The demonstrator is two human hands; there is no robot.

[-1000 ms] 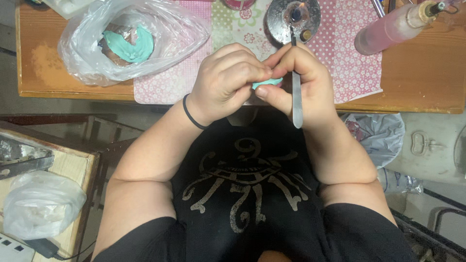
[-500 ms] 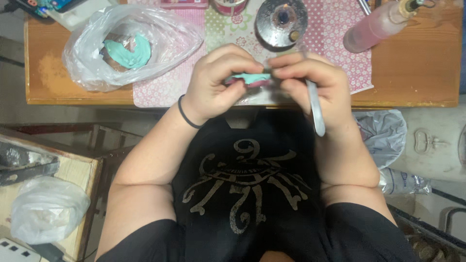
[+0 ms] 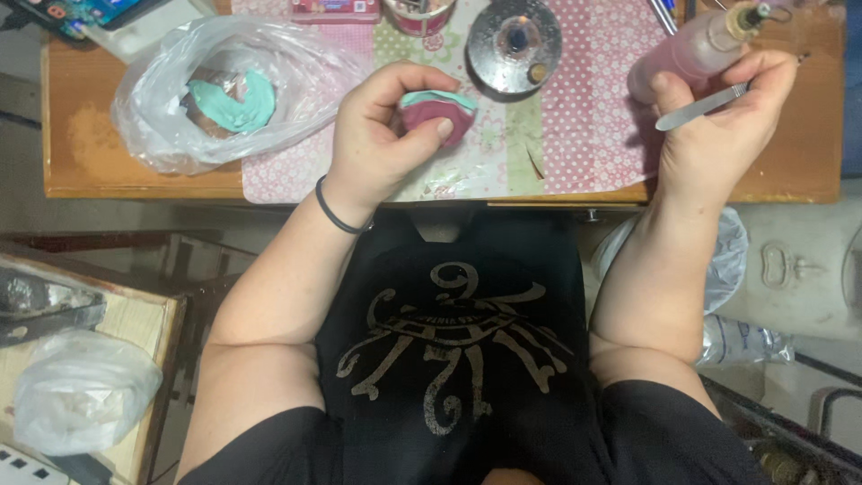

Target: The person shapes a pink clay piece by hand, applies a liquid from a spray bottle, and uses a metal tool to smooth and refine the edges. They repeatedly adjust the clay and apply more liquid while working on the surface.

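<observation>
My left hand [image 3: 382,135] pinches a small clay piece [image 3: 437,115], maroon with a teal top, above the patterned mat [image 3: 575,135]; it looks soft and light, easily dented, so I'd hold it by the sides. My right hand [image 3: 723,121] is raised, fingers closed on a slim metal tool [image 3: 702,107] beside the pink bottle [image 3: 691,49]

Between the two raised hands, a strip of patterned mat [image 3: 575,153] is lying bare on the worktop [image 3: 108,171]. A round metal dish [image 3: 514,43] is blocking its far end, a pink bottle [image 3: 687,54] is crowding the right, and a bulging plastic bag [image 3: 171,117] is filling the left.
</observation>
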